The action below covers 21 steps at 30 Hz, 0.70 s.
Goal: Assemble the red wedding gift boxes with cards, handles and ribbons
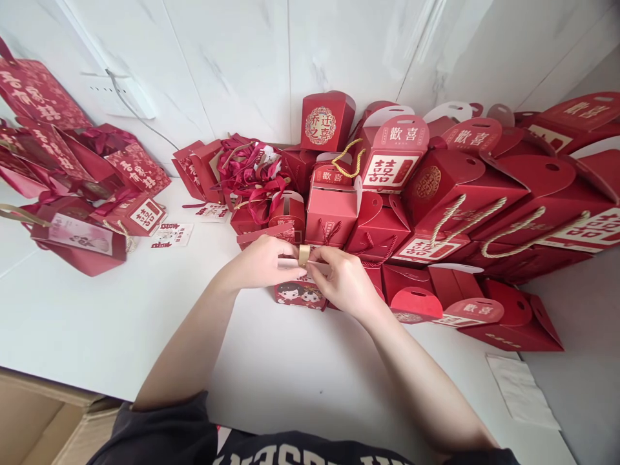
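A small red gift box [298, 296] with two cartoon figures on its front stands on the white table, under both hands. A gold ribbon band [303, 254] shows at its top, between my fingertips. My left hand [264, 261] is closed, with thumb and fingers pinching the pale top edge of the box just left of the ribbon. From the other side, my right hand [345, 279] has its thumb and index finger closed at the ribbon's right edge. The fingers partly hide the box's top, so how the ribbon is fastened cannot be made out.
Stacked red gift boxes [465, 187] with rope handles crowd the right and back. A heap of dark red ribbons [254, 171] lies behind my left hand. More red boxes [80, 232] stand left, near printed cards [172, 236]. A cardboard box [39, 413] sits below the table edge.
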Tool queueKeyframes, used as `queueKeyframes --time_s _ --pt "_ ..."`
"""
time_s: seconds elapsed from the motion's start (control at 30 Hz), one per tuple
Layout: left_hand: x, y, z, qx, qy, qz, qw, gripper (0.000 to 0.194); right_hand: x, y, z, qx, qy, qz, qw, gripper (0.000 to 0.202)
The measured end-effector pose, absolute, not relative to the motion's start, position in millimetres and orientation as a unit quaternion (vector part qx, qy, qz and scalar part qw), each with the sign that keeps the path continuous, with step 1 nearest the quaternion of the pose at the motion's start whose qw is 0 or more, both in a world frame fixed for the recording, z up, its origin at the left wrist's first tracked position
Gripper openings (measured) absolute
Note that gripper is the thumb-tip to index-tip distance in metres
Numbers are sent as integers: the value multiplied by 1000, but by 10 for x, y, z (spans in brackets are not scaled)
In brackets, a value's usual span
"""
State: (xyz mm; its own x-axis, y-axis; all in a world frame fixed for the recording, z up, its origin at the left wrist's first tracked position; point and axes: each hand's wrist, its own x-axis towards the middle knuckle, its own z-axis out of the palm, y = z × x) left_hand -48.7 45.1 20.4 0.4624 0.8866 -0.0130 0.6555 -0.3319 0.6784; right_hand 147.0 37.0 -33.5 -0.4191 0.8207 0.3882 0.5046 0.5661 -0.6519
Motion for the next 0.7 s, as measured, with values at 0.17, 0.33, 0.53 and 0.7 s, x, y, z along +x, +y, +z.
queueKeyframes --time_s 0.17,0.33,0.53,0.7 --pt "-497 455 190 795 497 163 306 20 1484 382 -321 -405 -818 218 344 7" --pt "-536 516 98 816 489 144 272 29 1485 415 -338 -410 -815 222 343 8" --pt "-590 517 118 824 475 117 285 25 1498 418 -325 -400 -805 260 352 9" --pt "-594 460 191 793 479 143 348 19 1543 404 -275 -376 -807 292 350 12"
